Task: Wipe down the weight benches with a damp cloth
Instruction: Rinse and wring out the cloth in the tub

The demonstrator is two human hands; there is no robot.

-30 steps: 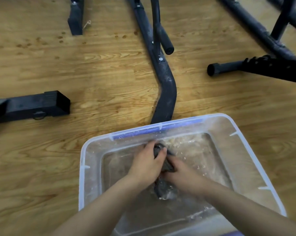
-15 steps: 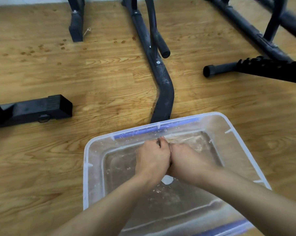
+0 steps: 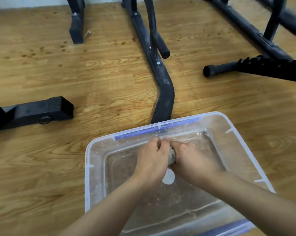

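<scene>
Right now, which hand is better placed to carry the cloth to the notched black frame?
Probably the right hand: it and the left hand both grip the cloth, but the notched frame lies to its side.

Clear plastic tub (image 3: 87, 167) of water on a wood floor (image 3: 41, 167) (dark spots (image 3: 31, 54) far left)

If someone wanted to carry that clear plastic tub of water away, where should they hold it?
Probably by the protruding rim of the clear plastic tub, one hand at its left side and one at its right, fingers hooking under from outside. The walls look smooth and sloped, and the water inside favours a level, two-handed lift.
</scene>
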